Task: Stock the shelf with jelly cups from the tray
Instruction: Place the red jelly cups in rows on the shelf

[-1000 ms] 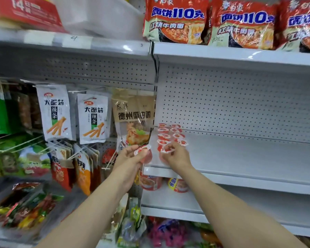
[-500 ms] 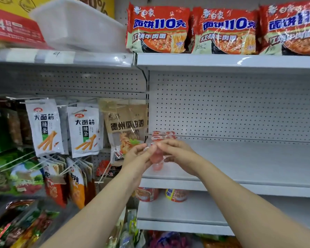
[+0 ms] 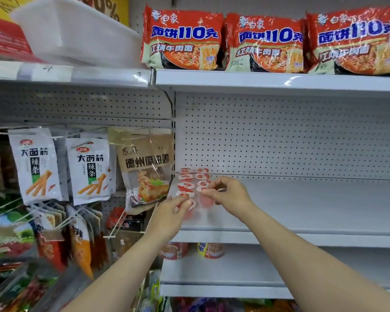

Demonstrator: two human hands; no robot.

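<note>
A white tray [image 3: 77, 34] sits on the upper left shelf. At the shelf's [image 3: 302, 210] left front corner, the left hand [image 3: 169, 212] pinches a jelly cup [image 3: 190, 204]; the right hand [image 3: 229, 194] pinches another cup [image 3: 206, 200] beside two rows of cups [image 3: 194, 179]

Both bare forearms extend forward, converging. Left hand [image 3: 169, 213] fingers curled, fingertips pinching. Right hand [image 3: 229, 192] knuckles up, fingers curled, pinching.

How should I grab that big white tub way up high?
Hold the white tub with both hands on its long sides, just under the rim, coming from the front. It sits tilted and looks wide and smooth, so one hand would probably slip.
</note>
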